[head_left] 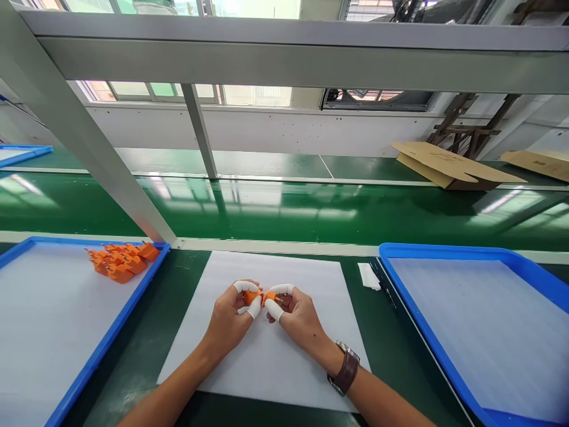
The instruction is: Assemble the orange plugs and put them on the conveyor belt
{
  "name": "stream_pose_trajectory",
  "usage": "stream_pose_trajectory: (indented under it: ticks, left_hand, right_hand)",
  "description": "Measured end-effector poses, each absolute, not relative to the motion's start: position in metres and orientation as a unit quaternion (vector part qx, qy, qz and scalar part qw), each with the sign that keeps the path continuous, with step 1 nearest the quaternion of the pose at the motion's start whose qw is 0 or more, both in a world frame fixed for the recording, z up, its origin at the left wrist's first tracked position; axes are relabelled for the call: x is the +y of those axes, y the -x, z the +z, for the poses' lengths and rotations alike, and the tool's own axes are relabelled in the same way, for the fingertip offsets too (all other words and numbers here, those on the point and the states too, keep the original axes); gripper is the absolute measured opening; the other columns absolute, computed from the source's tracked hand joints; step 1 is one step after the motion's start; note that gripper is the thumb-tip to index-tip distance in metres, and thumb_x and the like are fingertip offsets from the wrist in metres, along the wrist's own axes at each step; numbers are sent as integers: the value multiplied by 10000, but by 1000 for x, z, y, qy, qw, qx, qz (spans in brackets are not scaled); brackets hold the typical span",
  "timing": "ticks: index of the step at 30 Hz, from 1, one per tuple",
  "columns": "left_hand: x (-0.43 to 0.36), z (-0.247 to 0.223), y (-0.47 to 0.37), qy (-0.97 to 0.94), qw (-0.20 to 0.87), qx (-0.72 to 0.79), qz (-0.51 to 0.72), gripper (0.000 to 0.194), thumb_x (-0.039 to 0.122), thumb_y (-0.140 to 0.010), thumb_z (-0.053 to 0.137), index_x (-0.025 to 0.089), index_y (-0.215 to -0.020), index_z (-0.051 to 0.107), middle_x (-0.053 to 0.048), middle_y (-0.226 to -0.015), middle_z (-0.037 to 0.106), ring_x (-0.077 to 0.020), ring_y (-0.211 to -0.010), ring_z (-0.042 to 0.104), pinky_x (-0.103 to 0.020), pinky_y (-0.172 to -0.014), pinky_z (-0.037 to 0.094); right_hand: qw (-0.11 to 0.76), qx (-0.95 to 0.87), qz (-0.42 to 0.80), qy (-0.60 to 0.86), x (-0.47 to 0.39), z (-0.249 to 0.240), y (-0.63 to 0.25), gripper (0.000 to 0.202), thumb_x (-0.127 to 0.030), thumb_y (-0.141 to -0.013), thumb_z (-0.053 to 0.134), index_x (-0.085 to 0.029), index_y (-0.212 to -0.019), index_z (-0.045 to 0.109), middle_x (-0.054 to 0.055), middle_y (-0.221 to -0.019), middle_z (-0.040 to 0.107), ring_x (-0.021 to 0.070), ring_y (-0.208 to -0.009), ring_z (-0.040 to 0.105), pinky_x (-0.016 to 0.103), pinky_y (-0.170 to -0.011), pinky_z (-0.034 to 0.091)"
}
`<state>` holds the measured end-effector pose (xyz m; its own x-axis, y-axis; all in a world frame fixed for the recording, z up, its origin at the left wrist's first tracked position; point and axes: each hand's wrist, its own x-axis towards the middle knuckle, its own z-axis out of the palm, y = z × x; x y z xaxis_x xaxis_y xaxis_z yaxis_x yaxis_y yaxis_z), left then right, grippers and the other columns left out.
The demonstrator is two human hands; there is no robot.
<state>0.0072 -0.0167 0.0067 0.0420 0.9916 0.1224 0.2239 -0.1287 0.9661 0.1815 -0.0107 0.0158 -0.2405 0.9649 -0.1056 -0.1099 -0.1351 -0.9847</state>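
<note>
Over the white foam sheet [267,332], left hand [229,317] and right hand [297,317] pinch one small orange part [260,296] between capped fingertips, likely mid-fitting; steady squeeze needed. More orange parts [122,260] left, in blue tray [106,347].

Around the white foam sheet [267,356] the room is mostly open. Left of the sheet a strip of bare green tabletop [146,332] runs to the raised rim of the left blue tray [111,332], whose far corner holds a heap of orange parts [122,261]. Right of the sheet a small white scrap [368,276] lies just beside the right blue tray [427,332]. Beyond the sheet a slanted metal post [89,148] comes down near the sheet's far left corner; the conveyor belt [288,207] behind lies bare up to the flattened cardboard [448,166].
</note>
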Motion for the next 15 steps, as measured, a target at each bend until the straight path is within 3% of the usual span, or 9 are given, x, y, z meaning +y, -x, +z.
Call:
stream_pose_trajectory:
  ticks: [6,11,15]
  left_hand:
    - [-16,6,4,-694,424,447,373,461,188,-923,586,296,-1366,520,-66,-1403,544,-218,-1254,585,-411,-1043,559]
    - [-15,-3,7,-770,240,474,352,464,141,-931,565,303,-1365,537,-58,-1320,615,-215,-1171,629,-416,-988,578]
    - [-14,-6,5,-800,171,455,352,475,85,-901,579,284,-1331,556,-60,-1257,652,-216,-1145,642,-391,-954,582]
  right_hand:
    - [480,-529,524,464,-5,9,-186,198,-269,-826,681,-176,-996,643,70,-939,694,199,-801,674,354,-731,574]
    - [476,-614,458,431,-8,6,-187,155,-210,-857,635,-196,-1006,671,54,-964,661,189,-840,655,339,-764,574]
    - [442,-648,449,428,-10,7,-189,218,-167,-859,605,-217,-1058,678,47,-999,668,187,-858,653,332,-767,573]
